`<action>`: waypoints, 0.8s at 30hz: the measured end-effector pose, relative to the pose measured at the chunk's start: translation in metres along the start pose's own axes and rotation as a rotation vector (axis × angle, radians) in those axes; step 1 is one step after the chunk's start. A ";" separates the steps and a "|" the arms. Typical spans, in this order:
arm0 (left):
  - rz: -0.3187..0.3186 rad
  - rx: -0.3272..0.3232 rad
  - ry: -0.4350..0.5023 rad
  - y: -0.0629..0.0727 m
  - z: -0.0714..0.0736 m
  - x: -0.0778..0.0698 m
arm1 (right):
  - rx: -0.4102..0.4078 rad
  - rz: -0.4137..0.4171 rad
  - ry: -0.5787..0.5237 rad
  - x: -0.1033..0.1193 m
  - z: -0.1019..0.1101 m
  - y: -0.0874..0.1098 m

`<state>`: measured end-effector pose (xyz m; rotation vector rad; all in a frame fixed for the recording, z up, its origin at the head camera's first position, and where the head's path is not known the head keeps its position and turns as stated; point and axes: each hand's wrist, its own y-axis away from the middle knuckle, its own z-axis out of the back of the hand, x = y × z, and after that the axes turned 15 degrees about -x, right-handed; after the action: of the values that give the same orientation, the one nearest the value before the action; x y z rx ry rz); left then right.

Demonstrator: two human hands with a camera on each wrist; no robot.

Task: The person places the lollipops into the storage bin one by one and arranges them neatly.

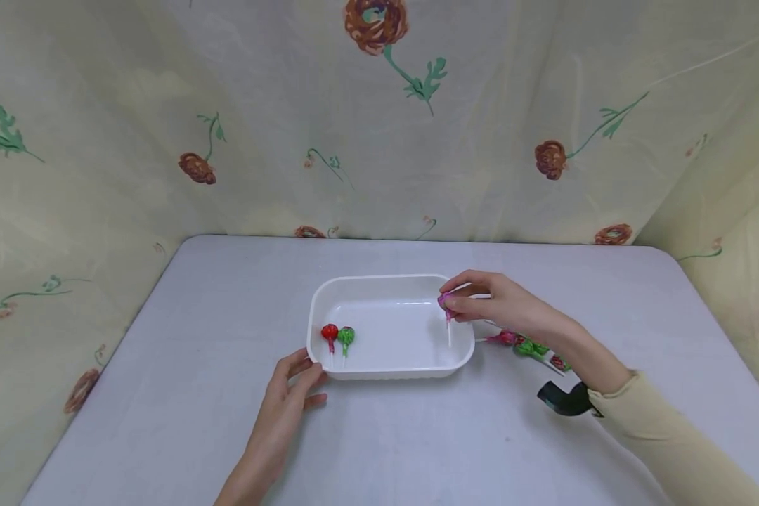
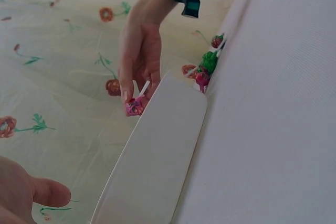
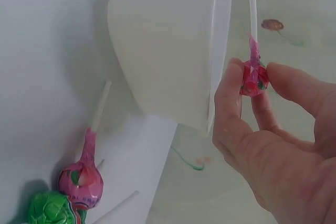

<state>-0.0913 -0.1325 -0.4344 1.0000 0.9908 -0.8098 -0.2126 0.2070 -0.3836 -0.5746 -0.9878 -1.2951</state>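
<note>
A pink-wrapped lollipop [image 3: 254, 80] is pinched by its head between the thumb and fingers of my right hand [image 1: 500, 302]. In the head view its white stick points down over the right end of a white tray [image 1: 392, 374]. My left hand [image 1: 286, 400] rests at the tray's front left corner, fingertips at the rim, thumb apart. Inside the tray's left end, a red lollipop [image 1: 329, 333] and a green lollipop [image 1: 346, 336] lie side by side, sticks toward the front wall.
Right of the tray, partly behind my right forearm, several lollipops lie on the white table [image 1: 228, 302], among them a pink one [image 3: 81, 182] and a green one [image 3: 50, 209]. A black strap [image 1: 566, 399] hangs from my right wrist. Flowered cloth [image 1: 259, 105] surrounds the table's back and sides.
</note>
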 end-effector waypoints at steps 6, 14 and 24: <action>-0.001 -0.001 0.003 0.000 0.001 0.000 | 0.021 0.017 -0.016 0.002 -0.009 -0.004; -0.006 -0.003 0.006 -0.001 0.000 0.001 | 0.020 0.035 -0.011 0.006 -0.022 -0.009; 0.003 0.000 0.002 -0.001 0.000 0.000 | 0.011 0.059 0.027 0.011 -0.039 -0.015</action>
<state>-0.0918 -0.1329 -0.4346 1.0027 0.9909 -0.8061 -0.2162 0.1660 -0.3958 -0.5722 -0.9490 -1.2417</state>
